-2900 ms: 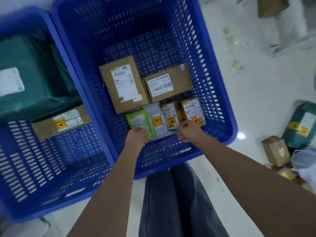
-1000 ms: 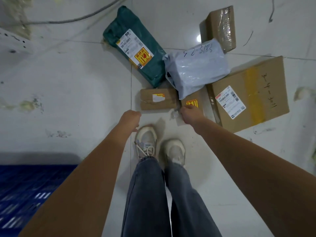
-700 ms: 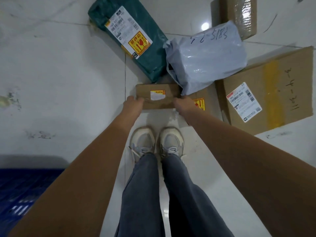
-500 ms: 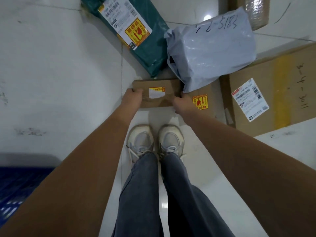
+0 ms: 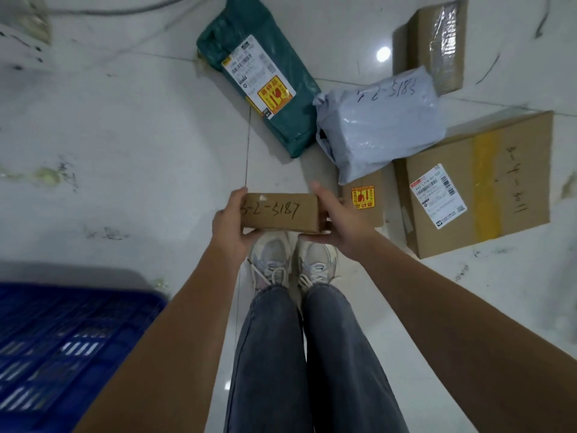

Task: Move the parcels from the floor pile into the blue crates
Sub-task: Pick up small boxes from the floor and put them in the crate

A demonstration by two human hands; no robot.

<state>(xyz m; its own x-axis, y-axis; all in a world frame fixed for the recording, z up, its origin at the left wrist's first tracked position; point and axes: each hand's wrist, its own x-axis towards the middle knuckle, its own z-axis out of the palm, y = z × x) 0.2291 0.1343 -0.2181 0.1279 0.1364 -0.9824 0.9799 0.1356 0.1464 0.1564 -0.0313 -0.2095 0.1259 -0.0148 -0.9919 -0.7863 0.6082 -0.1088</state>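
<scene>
Small cardboard box marked 3-2-5187 held above the shoes, left hand and right hand clamped on its ends. Looks light, rigid; end grip suffices.

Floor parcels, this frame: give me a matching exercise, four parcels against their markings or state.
1. green mailer
2. grey poly bag
3. large cardboard box
4. small brown box

a. held in both hands
b. handwritten 5183
c. yellow tape stripe
d. label with orange-yellow sticker, lying on the floor

Pairs: 1-d, 2-b, 3-c, 4-a
</scene>
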